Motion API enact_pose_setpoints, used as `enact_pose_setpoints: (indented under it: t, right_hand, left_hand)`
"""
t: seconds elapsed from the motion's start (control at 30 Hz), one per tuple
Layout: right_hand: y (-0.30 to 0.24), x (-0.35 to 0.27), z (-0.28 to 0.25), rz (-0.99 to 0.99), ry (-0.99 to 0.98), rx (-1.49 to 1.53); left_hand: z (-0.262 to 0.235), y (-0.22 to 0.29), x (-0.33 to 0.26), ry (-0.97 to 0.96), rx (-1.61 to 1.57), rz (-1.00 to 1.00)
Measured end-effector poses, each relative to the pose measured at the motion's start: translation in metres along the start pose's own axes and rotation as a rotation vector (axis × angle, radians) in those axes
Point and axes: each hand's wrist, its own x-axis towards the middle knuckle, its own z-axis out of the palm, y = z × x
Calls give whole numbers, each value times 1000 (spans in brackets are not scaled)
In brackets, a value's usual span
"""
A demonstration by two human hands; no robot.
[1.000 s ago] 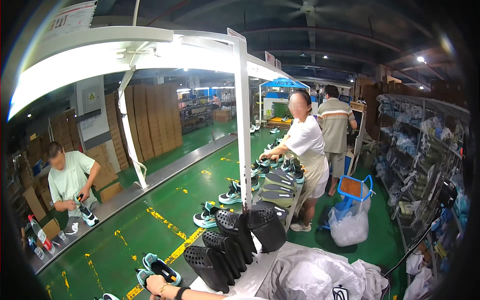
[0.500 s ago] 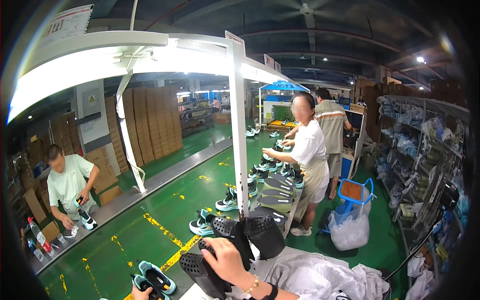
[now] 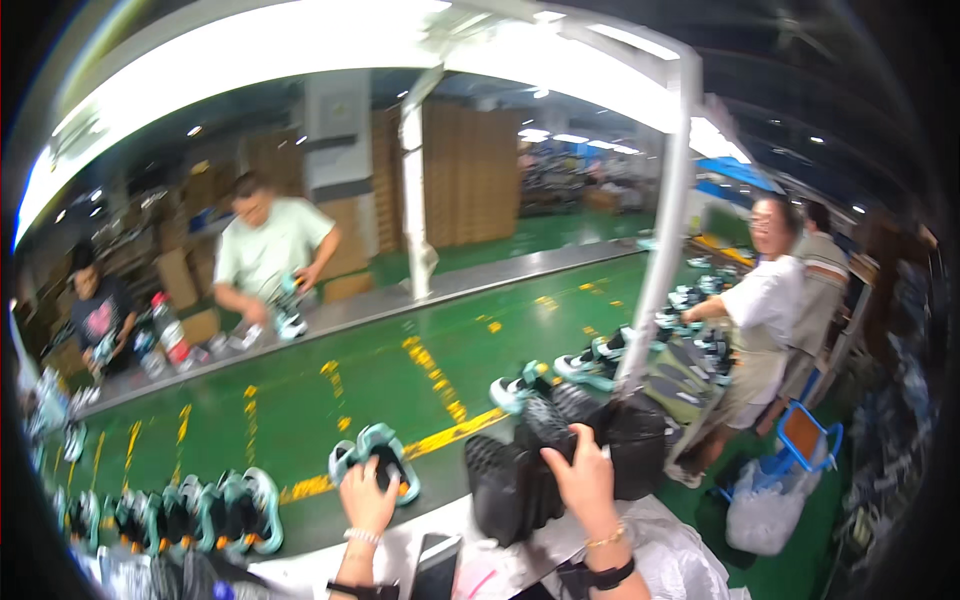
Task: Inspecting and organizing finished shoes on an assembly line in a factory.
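My left hand (image 3: 368, 495) is closed on one of a pair of black and mint-green sneakers (image 3: 398, 462) at the belt's near edge. Its fingertips reach into the shoe opening. To the right, my right hand (image 3: 585, 478) grips a black perforated shoe-shaped form (image 3: 545, 422), thumb and fingers near its upper part. Similar black forms stand around it: one with a dotted top (image 3: 490, 462) on the left, and a broad one (image 3: 642, 435) on the right. Part of the gripped form is hidden behind my hand and its neighbours.
A green belt (image 3: 330, 420) runs across, with more sneakers (image 3: 200, 508) lined up at left. A phone (image 3: 437, 568) and white cloth (image 3: 670, 560) lie close to me. A white post (image 3: 660, 240) rises beyond the forms. Co-workers (image 3: 270, 250) stand opposite and at right, beside a blue-framed trolley (image 3: 800, 440).
The view has swung left, bringing the sneaker row and another person in. My left hand has come further into view at the sneakers. My right hand stays at the black forms.
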Motion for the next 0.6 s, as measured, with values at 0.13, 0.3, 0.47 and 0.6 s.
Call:
enact_pose_setpoints:
  t: [0.13,0.3,0.47,0.6]
  right_hand:
    - [-77,-7,9,-168,-30,238]
    - [-110,-30,136,-240,-605,134]
    - [-108,-31,230,-294,-605,32]
    - [-124,-26,263,-494,-524,-147]
  left_hand:
    - [-4,-31,-26,-233,95,51]
    - [15,-37,-36,-184,71,73]
    - [28,-51,-46,-113,53,96]
    - [20,-60,-41,-80,124,132]
